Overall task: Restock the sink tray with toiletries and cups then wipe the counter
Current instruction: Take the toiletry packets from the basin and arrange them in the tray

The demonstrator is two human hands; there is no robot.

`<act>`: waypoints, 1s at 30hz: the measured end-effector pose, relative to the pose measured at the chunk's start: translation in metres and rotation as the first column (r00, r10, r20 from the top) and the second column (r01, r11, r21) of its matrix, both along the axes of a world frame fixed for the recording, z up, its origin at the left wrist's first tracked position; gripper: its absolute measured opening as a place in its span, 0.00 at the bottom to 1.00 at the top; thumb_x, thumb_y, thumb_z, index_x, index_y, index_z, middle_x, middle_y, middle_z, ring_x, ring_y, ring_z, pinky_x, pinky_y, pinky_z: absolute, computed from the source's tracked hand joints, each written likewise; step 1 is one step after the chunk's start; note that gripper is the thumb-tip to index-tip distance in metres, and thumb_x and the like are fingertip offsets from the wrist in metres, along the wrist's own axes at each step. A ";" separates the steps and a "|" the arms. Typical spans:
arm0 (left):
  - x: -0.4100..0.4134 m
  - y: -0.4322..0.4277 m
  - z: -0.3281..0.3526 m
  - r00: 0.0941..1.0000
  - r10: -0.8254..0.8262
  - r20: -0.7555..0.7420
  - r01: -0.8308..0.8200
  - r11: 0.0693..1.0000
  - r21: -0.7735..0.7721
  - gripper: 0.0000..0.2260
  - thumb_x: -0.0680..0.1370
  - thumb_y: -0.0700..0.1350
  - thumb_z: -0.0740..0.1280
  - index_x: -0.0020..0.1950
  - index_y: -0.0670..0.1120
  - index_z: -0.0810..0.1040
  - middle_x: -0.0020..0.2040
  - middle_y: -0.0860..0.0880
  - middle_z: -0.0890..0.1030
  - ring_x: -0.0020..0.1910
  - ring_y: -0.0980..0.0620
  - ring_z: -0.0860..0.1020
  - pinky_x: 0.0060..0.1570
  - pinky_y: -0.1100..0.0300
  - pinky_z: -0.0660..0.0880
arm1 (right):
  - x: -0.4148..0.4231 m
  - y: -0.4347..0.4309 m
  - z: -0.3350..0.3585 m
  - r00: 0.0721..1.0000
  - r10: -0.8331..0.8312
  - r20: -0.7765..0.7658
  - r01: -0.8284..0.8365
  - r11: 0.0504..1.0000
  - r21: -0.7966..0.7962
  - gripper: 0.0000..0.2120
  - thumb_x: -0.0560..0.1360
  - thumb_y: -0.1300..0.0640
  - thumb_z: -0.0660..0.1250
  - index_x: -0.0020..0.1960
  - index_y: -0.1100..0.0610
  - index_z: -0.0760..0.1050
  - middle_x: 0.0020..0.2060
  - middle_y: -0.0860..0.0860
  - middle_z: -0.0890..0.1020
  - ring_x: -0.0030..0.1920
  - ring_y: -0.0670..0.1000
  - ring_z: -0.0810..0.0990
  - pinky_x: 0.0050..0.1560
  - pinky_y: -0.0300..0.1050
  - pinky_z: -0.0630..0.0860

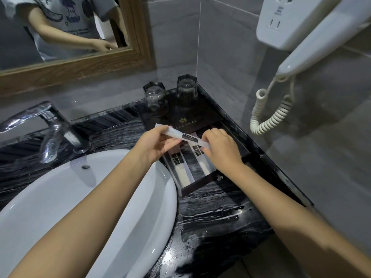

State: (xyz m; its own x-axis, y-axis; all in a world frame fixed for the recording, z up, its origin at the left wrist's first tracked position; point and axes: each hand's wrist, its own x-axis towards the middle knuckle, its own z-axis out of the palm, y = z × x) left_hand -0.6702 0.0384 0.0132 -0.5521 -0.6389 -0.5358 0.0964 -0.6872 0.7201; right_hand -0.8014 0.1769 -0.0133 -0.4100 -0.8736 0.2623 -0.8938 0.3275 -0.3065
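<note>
Cups (pixel 156 99) — two; packets in tray (pixel 197 185) — two, third (pixel 182 135) held.

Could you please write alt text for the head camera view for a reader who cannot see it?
Two bare hands, left hand and right hand, hold a white toiletry packet over a dark tray beside a white sink. Two packets lie in the tray, and two glass cups stand upside down at its back.
</note>
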 end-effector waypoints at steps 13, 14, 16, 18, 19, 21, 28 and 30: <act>0.008 -0.014 0.007 0.979 -0.203 -0.016 0.194 0.953 -0.232 0.03 0.77 0.40 0.64 0.48 0.43 0.76 0.44 0.43 0.85 0.46 0.48 0.84 0.40 0.56 0.82 | -0.012 -0.010 0.034 0.585 -0.005 0.811 -0.121 0.988 0.093 0.07 0.75 0.52 0.67 0.49 0.53 0.82 0.45 0.44 0.84 0.41 0.36 0.78 0.39 0.29 0.71; 0.007 -0.013 0.007 0.979 -0.201 -0.015 0.192 0.953 -0.233 0.02 0.77 0.40 0.64 0.47 0.43 0.77 0.41 0.44 0.86 0.44 0.49 0.84 0.38 0.58 0.82 | -0.012 -0.010 0.033 0.568 -0.008 0.823 -0.100 0.992 0.079 0.05 0.74 0.54 0.68 0.47 0.54 0.82 0.41 0.44 0.83 0.36 0.34 0.78 0.35 0.26 0.70; 0.004 -0.013 0.006 0.982 -0.190 -0.010 0.183 0.958 -0.221 0.02 0.77 0.41 0.65 0.46 0.44 0.77 0.37 0.46 0.86 0.40 0.50 0.84 0.36 0.59 0.81 | -0.013 -0.008 0.030 0.546 -0.025 0.837 -0.050 0.997 0.063 0.02 0.73 0.58 0.70 0.43 0.55 0.82 0.35 0.43 0.81 0.28 0.32 0.76 0.28 0.24 0.68; 0.002 -0.012 0.004 0.983 -0.184 -0.007 0.179 0.963 -0.201 0.03 0.76 0.41 0.65 0.46 0.43 0.78 0.36 0.47 0.86 0.39 0.50 0.84 0.35 0.60 0.81 | -0.016 -0.005 0.028 0.528 -0.052 0.847 -0.004 0.998 0.064 0.02 0.72 0.59 0.70 0.41 0.55 0.82 0.34 0.45 0.81 0.28 0.34 0.77 0.27 0.25 0.68; 0.002 -0.012 0.002 0.983 -0.185 -0.009 0.180 0.965 -0.193 0.03 0.76 0.41 0.66 0.47 0.43 0.78 0.37 0.46 0.86 0.40 0.50 0.85 0.35 0.60 0.81 | -0.018 -0.004 0.027 0.515 -0.064 0.855 0.014 0.998 0.066 0.03 0.72 0.59 0.71 0.41 0.56 0.83 0.34 0.46 0.82 0.31 0.36 0.78 0.28 0.26 0.70; 0.000 -0.012 0.000 0.982 -0.187 -0.021 0.180 0.968 -0.178 0.04 0.76 0.40 0.66 0.48 0.42 0.79 0.38 0.45 0.86 0.41 0.49 0.85 0.35 0.60 0.81 | -0.020 0.000 0.024 0.488 -0.081 0.869 0.034 0.997 0.074 0.03 0.72 0.59 0.71 0.40 0.55 0.83 0.34 0.47 0.83 0.35 0.42 0.79 0.34 0.31 0.73; -0.006 -0.007 -0.004 0.985 -0.169 -0.033 0.164 0.978 -0.129 0.06 0.77 0.42 0.64 0.46 0.40 0.78 0.37 0.44 0.86 0.40 0.49 0.85 0.33 0.61 0.80 | -0.019 0.010 0.011 0.387 -0.086 0.918 0.023 0.996 0.083 0.03 0.72 0.58 0.71 0.43 0.54 0.83 0.39 0.49 0.85 0.39 0.44 0.80 0.41 0.38 0.78; -0.007 -0.005 -0.004 0.985 -0.172 -0.023 0.168 0.976 -0.140 0.07 0.78 0.42 0.63 0.48 0.39 0.78 0.38 0.43 0.85 0.39 0.49 0.85 0.32 0.61 0.80 | -0.018 0.013 0.009 0.383 -0.080 0.920 0.006 0.996 0.084 0.04 0.72 0.56 0.71 0.45 0.53 0.84 0.42 0.49 0.85 0.41 0.44 0.80 0.44 0.39 0.78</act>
State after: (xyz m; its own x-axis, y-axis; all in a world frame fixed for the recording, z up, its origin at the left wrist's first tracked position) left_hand -0.6776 0.0334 0.0093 -0.6758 -0.6000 -0.4280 0.0135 -0.5907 0.8068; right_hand -0.8196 0.1901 -0.0040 -0.4047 -0.8446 -0.3506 -0.0570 0.4060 -0.9121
